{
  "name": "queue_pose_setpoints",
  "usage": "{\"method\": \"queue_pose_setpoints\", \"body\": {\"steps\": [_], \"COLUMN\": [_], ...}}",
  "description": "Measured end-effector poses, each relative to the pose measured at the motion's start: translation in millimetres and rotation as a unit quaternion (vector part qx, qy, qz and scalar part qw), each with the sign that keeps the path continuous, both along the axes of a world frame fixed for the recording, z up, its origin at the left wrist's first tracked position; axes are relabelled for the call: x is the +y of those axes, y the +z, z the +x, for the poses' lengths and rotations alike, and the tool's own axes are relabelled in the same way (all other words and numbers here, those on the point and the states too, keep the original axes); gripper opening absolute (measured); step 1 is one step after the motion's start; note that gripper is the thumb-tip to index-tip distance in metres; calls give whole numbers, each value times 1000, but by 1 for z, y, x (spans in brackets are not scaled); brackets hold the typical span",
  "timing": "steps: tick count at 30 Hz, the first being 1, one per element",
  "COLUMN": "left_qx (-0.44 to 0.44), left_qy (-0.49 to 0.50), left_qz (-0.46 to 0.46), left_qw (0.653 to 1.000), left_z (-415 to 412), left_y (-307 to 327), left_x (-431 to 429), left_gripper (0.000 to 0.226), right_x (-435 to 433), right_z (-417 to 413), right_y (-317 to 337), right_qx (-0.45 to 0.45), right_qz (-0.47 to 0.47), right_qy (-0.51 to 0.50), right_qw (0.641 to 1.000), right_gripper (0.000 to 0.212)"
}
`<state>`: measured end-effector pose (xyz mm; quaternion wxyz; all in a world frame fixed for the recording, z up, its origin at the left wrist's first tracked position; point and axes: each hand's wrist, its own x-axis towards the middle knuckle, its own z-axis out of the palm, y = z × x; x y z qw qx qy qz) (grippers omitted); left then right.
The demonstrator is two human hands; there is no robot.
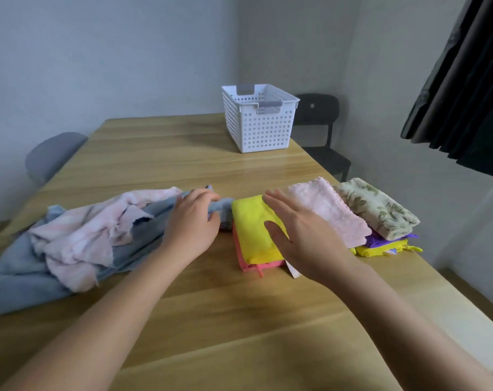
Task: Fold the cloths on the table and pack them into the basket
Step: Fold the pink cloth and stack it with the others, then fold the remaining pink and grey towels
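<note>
L hand (193, 221) gripping 1 blue cloth (13, 277), R hand (304, 238) flat over 1 yellow cloth (248, 218), 1 basket (263, 131)

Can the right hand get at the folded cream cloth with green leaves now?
Probably yes. The right hand is open and holds nothing, and the folded cream leaf-patterned cloth lies on top of its pile, uncovered, beyond the folded pink towel.

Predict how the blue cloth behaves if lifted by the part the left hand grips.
Probably floppy: the blue cloth lies crumpled in soft folds, so it should hang limp from the left hand. The unfolded pink cloth heaped on it would likely drag along or slide off.
</note>
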<state>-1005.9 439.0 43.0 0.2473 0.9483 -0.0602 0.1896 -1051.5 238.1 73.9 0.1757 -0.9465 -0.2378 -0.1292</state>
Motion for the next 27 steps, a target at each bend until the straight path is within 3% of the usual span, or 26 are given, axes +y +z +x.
{"method": "queue_pose_setpoints", "body": {"steps": [6,9,12,16,18,21,23,25,27], "left_qx": [-41,57,99,-88,-142,-122,-103,-75,-11], "left_qy": [174,248,300,277,258,233,219,175,110], "left_qz": [131,167,160,15,-16,-36,-132,-219,-230], "left_qw": [975,953,935,957,956,964,961,957,967], "left_z": [-27,-22,-17,-15,-16,-14,-16,-21,-26], "left_y": [-5,-9,-8,-1,7,10,12,14,10], "left_x": [92,116,124,131,129,124,119,106,93], "left_gripper": [32,44,27,16,16,18,19,17,15], "right_x": [83,109,120,121,120,120,120,119,118], "right_z": [7,14,18,21,23,24,23,22,22], "right_y": [-19,-30,-36,-42,-47,-52,-53,-55,-56], "right_qx": [49,75,90,94,88,86,88,117,182], "right_qz": [-21,-26,-20,32,55,75,102,160,244], "right_qy": [60,65,67,57,46,41,47,43,25], "right_qw": [997,995,994,993,994,993,990,979,952], "right_gripper": [49,51,51,49,47,46,45,42,39]}}
